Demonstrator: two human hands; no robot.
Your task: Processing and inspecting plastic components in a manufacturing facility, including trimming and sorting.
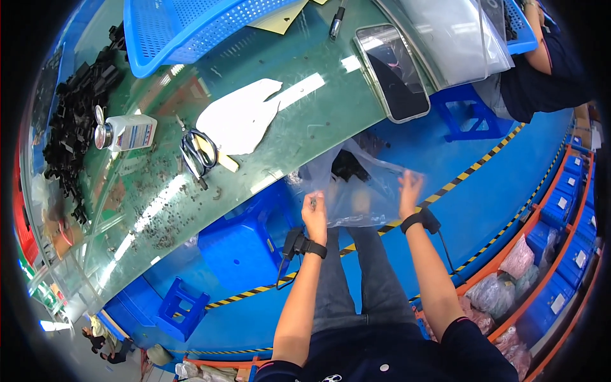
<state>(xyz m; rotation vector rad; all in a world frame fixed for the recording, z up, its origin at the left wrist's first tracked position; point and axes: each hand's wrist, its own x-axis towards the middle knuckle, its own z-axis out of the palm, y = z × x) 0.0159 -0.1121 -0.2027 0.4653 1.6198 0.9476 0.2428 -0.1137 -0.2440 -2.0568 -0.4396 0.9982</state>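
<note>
A clear plastic bag (375, 202) hangs stretched between my two hands, off the table's front edge. Black pieces (349, 165) show through its upper part; their exact shape is hard to make out. Fingers curled, my left hand (315, 213) grips the bag's left side. On the other side, my right hand (410, 192) pinches the bag's right corner, its fingertips slightly blurred. Each wrist wears a black strap with a small box and a cable.
The green-topped table (299, 137) carries a pile of black parts (76, 127), a white bottle (132, 132), a white glove-like sheet (238, 118), a coiled cable (197, 153), a phone (396, 73) and a blue basket (191, 35). Blue stools (238, 245) stand below. Another person's arm (540, 44) is at the right.
</note>
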